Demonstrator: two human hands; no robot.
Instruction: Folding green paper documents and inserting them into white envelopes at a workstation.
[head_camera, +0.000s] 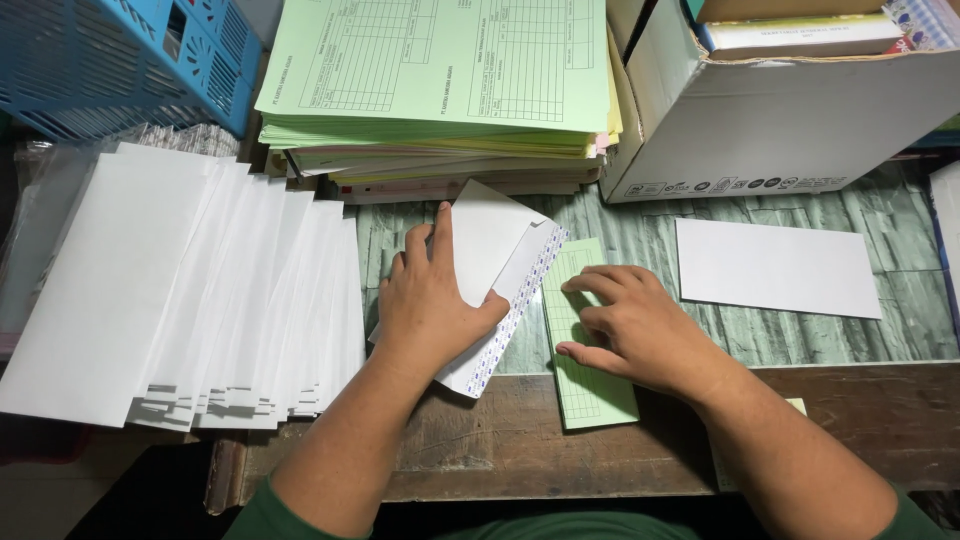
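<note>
My left hand (432, 300) presses flat on a white envelope (497, 250) whose flap is open, showing a patterned inner edge; the thumb lies over that edge. Next to it on the right lies a folded pale green form (585, 385), partly tucked at the envelope's opening. My right hand (630, 325) rests on the green form with fingers bent and fingertips pushing on the paper. Both hands lie over the front of the green marbled table top (790, 340).
A fanned row of white envelopes (170, 290) covers the left. A thick stack of green and yellow forms (440, 80) stands behind. A cardboard box (780, 120) with books sits at the back right, a single white envelope (775, 267) below it. A blue plastic basket (120, 60) is far left.
</note>
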